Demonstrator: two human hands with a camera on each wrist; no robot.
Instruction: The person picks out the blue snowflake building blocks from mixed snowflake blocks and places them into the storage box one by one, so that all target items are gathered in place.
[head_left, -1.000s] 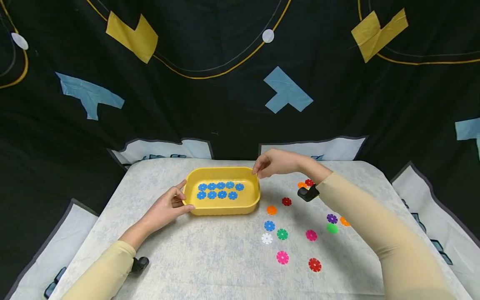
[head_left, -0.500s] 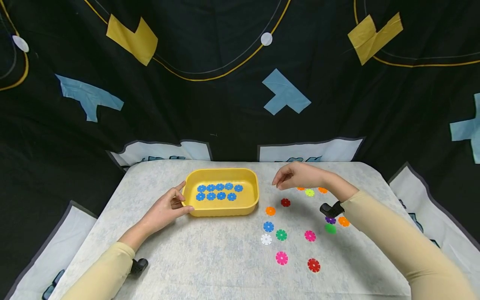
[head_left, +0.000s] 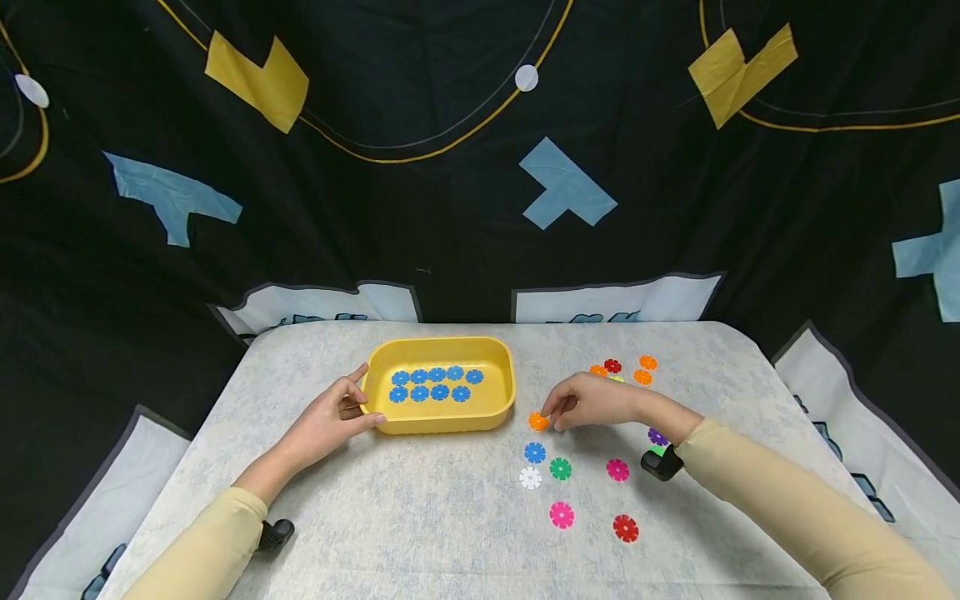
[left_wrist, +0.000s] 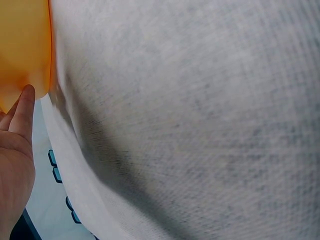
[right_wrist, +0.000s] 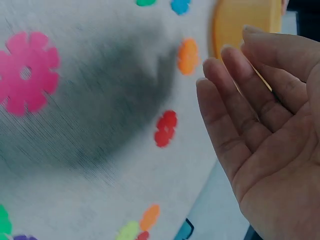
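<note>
A shallow yellow plastic tray (head_left: 442,423) stands on the cloth, with blue notched plastic discs (head_left: 439,392) lying in two rows inside. My left hand (head_left: 318,429) holds the tray's left end, thumb at the front corner and fingers along the side; in the left wrist view one fingertip (left_wrist: 28,90) meets the wall. Right of the tray, my right hand (head_left: 600,402) hovers low beside an orange disc (head_left: 537,422). Its fingers are loosely bent, with nothing visible between them. A red disc (right_wrist: 165,128), hidden behind this hand in the head view, shows in the right wrist view.
Loose discs lie on the right: blue (head_left: 535,452), white (head_left: 530,477), green (head_left: 560,468), pink (head_left: 562,514), magenta (head_left: 618,470), red (head_left: 626,527) and purple (head_left: 657,436). Further orange discs (head_left: 642,377) lie near the back. A black curtain (head_left: 450,233) hangs behind the table.
My right hand has left the tray's right corner, moving right and then down towards the orange disc. The left hand keeps its hold, and the tray and its blue discs stay put.
</note>
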